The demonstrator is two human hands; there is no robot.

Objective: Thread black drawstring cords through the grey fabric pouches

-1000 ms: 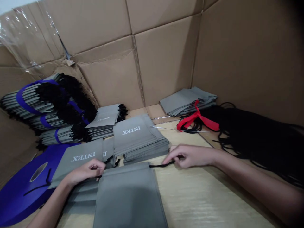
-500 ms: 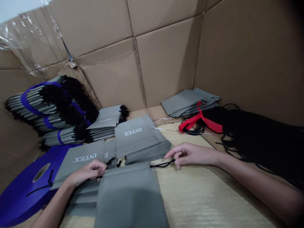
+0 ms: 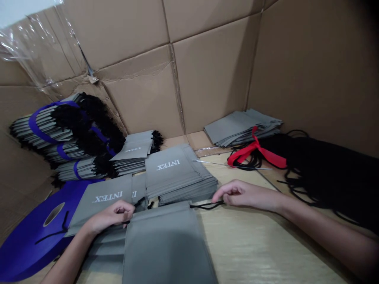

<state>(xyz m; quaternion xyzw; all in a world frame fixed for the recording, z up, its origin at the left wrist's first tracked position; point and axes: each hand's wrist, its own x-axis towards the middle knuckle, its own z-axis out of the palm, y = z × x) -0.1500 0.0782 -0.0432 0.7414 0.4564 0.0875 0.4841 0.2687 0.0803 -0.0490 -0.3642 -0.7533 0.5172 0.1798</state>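
A grey fabric drawstring bag [image 3: 166, 244] lies flat at the front, its plain side up. From its top right corner a looped black cord [image 3: 204, 206] runs to my right hand [image 3: 237, 193], whose fingers are closed on the loop's end. At the top left corner my left hand [image 3: 117, 215] is closed, with a bit of black cord showing under its fingers. Just behind the bag sits a stack of grey bags [image 3: 174, 169] printed INTEX. More printed grey bags [image 3: 103, 193] lie beyond my left hand.
Banded bundles of corded bags [image 3: 68, 130] are piled at the left behind a blue ribbon roll [image 3: 32, 236]. Black cords [image 3: 331, 177] with a red ribbon [image 3: 266, 154] lie at the right, near a thin metal needle [image 3: 231, 164]. Cardboard walls [image 3: 213, 67] enclose the table.
The view has shifted slightly, so everything sits a little further right. My right fingers have closed nearer to the cord, and the loop looks narrower. The bag stays between my hands.
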